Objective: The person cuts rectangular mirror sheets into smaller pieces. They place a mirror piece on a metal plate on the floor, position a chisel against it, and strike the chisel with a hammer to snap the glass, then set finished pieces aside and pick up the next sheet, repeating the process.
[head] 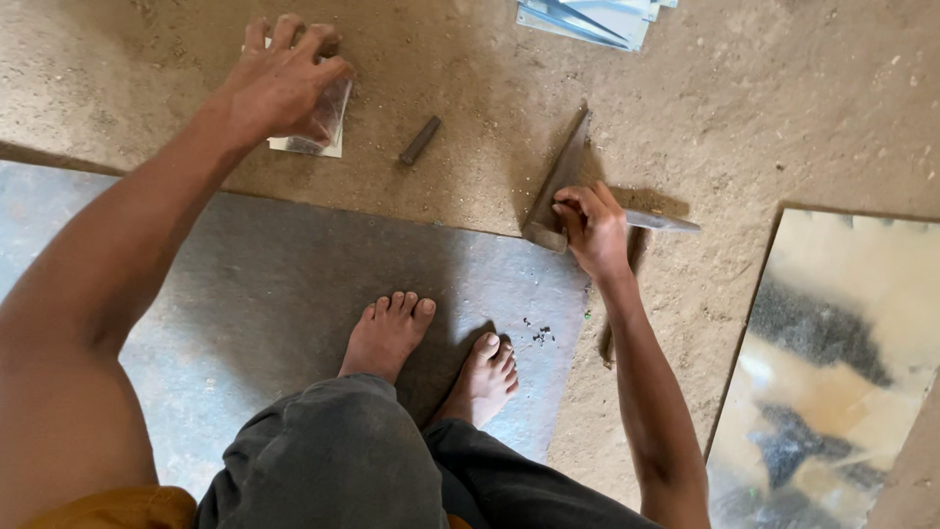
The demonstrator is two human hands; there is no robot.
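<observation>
View: looking straight down from the head at a person squatting on a dirt floor [744,108], both arms stretched forward.
Left hand: the left hand [279,83] reaches far forward and to the left, fingers curled down over a small clear packet [331,118] that lies on a white card [294,145]. The fingertips press on its top, as if to pin or lift it; how firmly they close, I cannot tell.
Right hand: the right hand [592,230] is wrapped shut around a metal square [563,186], gripping it at the corner where its two flat arms meet. One arm runs up and away, the other [666,223] points right along the floor.
Square's place: its corner sits right at the far right corner of the sheet, likely held there to line it up with the edge.
Sheet: a large dull grey metal sheet [245,284] lies flat on the floor under the person.
Feet: two bare feet [387,333] stand on the sheet, their weight seemingly keeping it from sliding.
Rod: a short dark rod [419,140] lies on the dirt between the two hands, touching neither.
Shiny panel: a reflective panel [832,372] lies at lower right, well apart from the sheet.
Far edge: a stack of pale sheets [587,20] shows at the top, partly cut off.
Clothing: dark grey trousers [333,460] fill the bottom.
</observation>
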